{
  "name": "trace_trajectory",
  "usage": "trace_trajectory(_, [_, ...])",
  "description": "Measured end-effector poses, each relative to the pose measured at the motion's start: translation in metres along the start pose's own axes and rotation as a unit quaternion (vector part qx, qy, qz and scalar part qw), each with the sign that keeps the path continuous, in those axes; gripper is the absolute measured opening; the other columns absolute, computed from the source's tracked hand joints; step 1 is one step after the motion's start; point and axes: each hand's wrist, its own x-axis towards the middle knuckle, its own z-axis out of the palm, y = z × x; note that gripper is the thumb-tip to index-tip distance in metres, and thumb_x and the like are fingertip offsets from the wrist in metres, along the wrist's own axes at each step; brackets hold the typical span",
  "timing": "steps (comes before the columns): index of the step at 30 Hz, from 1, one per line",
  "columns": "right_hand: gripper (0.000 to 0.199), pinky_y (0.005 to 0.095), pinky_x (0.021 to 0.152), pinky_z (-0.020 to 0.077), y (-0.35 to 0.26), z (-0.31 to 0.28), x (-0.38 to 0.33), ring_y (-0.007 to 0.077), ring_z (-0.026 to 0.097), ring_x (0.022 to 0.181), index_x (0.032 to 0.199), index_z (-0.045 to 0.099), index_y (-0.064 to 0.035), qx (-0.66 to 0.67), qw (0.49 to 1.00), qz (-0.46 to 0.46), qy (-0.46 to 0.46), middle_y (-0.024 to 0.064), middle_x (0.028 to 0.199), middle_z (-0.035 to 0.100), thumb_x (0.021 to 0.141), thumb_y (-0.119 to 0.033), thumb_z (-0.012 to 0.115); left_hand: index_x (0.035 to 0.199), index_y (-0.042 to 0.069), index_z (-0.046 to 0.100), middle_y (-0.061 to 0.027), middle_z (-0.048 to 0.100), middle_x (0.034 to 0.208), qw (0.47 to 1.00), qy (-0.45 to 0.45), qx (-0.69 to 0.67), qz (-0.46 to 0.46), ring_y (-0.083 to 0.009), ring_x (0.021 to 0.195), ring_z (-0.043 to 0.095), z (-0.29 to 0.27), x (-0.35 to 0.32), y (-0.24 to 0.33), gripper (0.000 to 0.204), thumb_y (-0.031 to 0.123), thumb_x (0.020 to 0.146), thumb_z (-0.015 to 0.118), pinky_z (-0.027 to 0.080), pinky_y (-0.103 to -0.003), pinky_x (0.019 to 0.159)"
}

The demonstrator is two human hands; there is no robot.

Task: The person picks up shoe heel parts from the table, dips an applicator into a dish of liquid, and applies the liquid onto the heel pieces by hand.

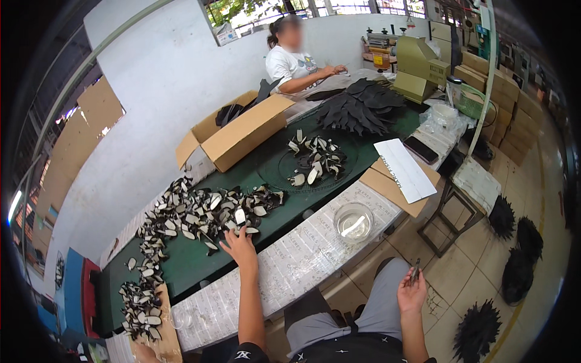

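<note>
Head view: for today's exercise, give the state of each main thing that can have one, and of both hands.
Left hand: fingers spread, at the pile; grip unclear
Right hand: closed on small tool
Pile: loose, spread out
Carton: open
Dish: contents unclear
Phone: screen dark
Stool: upright

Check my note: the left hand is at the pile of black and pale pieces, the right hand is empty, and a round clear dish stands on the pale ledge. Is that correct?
Not quite: the right hand isn't empty; the head view shows it holding a small dark object. The rest stands: the left hand is at the pile, and the clear dish stands on the ledge.
</note>
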Motion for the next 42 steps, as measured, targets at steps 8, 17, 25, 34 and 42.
trace_trajectory(8, [0.013,0.0283,0.071,0.0525,0.034,0.006,-0.005,0.017,0.063,0.084,0.105,0.062,-0.0123,0.017,0.999,0.045,-0.023,0.007,0.098,0.066,0.094,-0.02,0.058,0.118,-0.003,0.047,-0.0148,0.056,0.107,0.998,0.028,-0.015,-0.058,-0.0327,0.103,0.049,-0.005,-0.002,0.019,0.06,0.023,0.073,0.077,0.034,-0.043,0.086])
trace_trajectory(17, [0.01,0.028,0.074,0.0545,0.023,-0.01,-0.011,0.0201,0.064,0.086,0.104,0.061,-0.0127,0.026,0.999,0.036,-0.027,0.0086,0.097,0.066,0.095,-0.016,0.057,0.088,0.008,0.069,-0.0106,0.064,0.093,0.996,-0.054,-0.055,-0.036,-0.0299,0.098,0.054,-0.015,0.003,0.008,0.02,0.025,0.078,0.073,0.034,-0.046,0.088])
trace_trajectory(25, [0.026,0.0288,0.076,0.0566,0.037,0.039,-0.029,0.0222,0.065,0.091,0.123,0.05,-0.0082,-0.196,0.968,0.019,-0.153,0.0095,0.101,0.064,0.097,-0.013,0.053,0.091,0.001,0.066,-0.0142,0.061,0.092,0.961,-0.068,-0.262,0.061,-0.0343,0.09,0.058,-0.053,-0.011,0.045,0.017,0.015,0.083,0.067,0.046,-0.041,0.079])
trace_trajectory(34, [0.029,0.0278,0.075,0.056,0.045,0.042,-0.037,0.0204,0.066,0.085,0.125,0.048,-0.0032,-0.289,0.94,0.021,-0.178,0.0115,0.097,0.064,0.098,-0.011,0.051,0.104,-0.003,0.065,-0.0189,0.067,0.084,0.915,-0.179,-0.362,-0.012,-0.0269,0.079,0.065,-0.02,-0.012,0.04,0.023,0.012,0.086,0.065,0.049,-0.036,0.074])
trace_trajectory(42, [0.029,0.0288,0.076,0.0547,0.048,0.03,-0.036,0.0206,0.065,0.085,0.124,0.047,-0.0035,-0.286,0.944,0.018,-0.163,0.012,0.097,0.063,0.097,-0.012,0.052,0.103,0.006,0.067,-0.0173,0.053,0.115,0.908,-0.251,-0.303,0.142,-0.0321,0.105,0.052,0.009,0.014,0.021,0.017,0.008,0.087,0.062,0.044,-0.038,0.087])
